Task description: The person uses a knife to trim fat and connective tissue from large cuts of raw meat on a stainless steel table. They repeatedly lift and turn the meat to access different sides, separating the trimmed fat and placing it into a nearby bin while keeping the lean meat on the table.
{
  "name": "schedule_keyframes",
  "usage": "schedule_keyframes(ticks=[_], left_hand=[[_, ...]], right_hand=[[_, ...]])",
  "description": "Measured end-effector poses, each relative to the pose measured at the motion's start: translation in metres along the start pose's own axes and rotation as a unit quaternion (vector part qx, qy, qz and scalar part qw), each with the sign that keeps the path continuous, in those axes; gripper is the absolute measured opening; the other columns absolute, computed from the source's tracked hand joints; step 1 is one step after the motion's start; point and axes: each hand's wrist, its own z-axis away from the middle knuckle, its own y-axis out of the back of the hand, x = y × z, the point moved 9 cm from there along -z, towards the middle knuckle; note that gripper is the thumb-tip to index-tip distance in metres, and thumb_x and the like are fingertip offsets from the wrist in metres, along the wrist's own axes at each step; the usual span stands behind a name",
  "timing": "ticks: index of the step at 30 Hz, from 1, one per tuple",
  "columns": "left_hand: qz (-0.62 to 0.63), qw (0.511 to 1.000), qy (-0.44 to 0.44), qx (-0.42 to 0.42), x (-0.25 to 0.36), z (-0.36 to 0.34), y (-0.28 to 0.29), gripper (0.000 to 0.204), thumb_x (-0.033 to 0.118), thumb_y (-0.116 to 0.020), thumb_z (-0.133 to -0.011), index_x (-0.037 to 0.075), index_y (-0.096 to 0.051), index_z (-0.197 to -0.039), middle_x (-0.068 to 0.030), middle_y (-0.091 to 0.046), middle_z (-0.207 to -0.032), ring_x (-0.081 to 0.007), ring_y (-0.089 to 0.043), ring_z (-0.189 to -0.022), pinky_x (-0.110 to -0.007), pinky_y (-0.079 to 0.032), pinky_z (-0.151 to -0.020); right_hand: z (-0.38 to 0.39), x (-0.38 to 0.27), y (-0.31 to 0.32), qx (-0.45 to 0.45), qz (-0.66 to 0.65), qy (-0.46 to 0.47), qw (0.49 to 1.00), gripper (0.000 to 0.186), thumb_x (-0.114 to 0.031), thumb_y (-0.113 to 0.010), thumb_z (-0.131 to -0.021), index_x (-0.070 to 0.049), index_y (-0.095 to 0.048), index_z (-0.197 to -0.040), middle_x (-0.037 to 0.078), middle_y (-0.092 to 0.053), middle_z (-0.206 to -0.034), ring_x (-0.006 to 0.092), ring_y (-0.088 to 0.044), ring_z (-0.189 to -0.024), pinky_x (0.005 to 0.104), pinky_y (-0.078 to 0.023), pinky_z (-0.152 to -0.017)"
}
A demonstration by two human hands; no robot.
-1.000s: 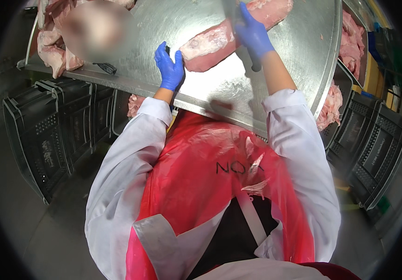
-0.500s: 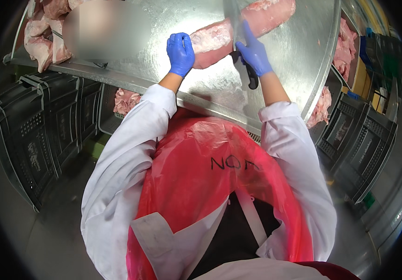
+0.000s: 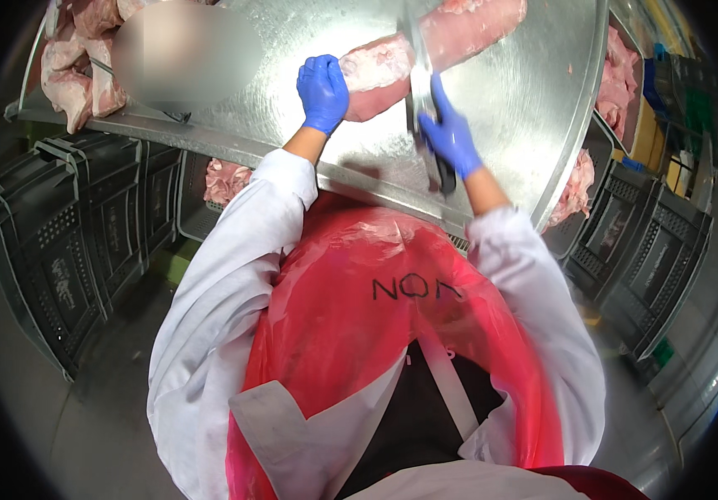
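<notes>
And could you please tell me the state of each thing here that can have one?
Left hand: gloved, curled, at the long meat's near-left end
Right hand: gloved, closed around the knife handle
Knife: held, blade across the meat
Long meat: lying on the table; cut depth not clear
Metal table: shiny, bearing meat
Red apron: worn, wrinkled
White sleeves: folded back, forearms partly bare

The metal table (image 3: 534, 108) gives passage at right; meat (image 3: 380, 71) and knife (image 3: 418, 71) block the middle.
</notes>
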Motion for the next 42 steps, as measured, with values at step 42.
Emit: schedule_keyframes(ticks=[42], left_hand=[[-0.030,0.999,-0.010,-0.027,0.052,-0.015,-0.003,0.027,0.029,-0.064,-0.086,0.005,-0.066,-0.098,-0.0146,-0.066,-0.095,-0.0365,-0.061,-0.094,-0.048,-0.047,-0.083]], right_hand=[[0.147,0.015,0.054,-0.123,-0.175,-0.151,0.965,0.084,-0.002,-0.055,-0.092,-0.023,-0.016,-0.162,0.013,-0.072,-0.095,0.0117,-0.057,-0.057,0.0275,-0.052,-0.058]])
